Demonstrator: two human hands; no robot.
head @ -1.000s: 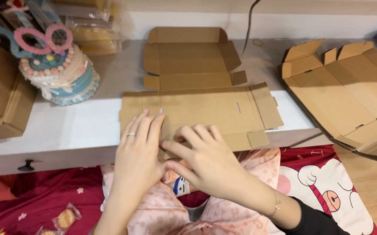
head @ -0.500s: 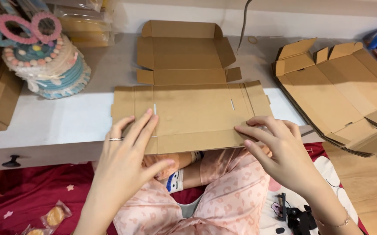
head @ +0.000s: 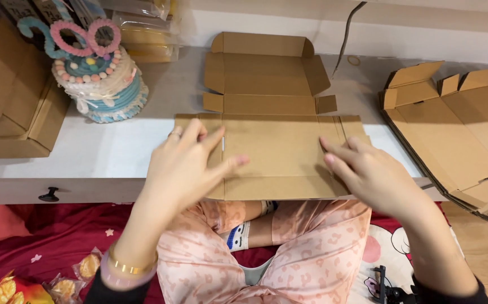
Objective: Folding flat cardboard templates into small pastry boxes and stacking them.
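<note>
On the white table point(head: 114, 152), flat cardboard box point(head: 277, 152) under left hand point(head: 185, 163) and right hand point(head: 370, 174).

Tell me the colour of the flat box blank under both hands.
Plain brown cardboard blank, clearest in the head view.

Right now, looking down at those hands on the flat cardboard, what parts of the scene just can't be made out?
- Head view: the left side of the flat cardboard box blank lies under the left hand.
- Its right side flap is covered by the right hand.
- The stack of cardboard blanks runs off the right edge.
- The brown boxes are cut by the left edge.
- The snack packets on the red cloth are too small to identify.
</note>
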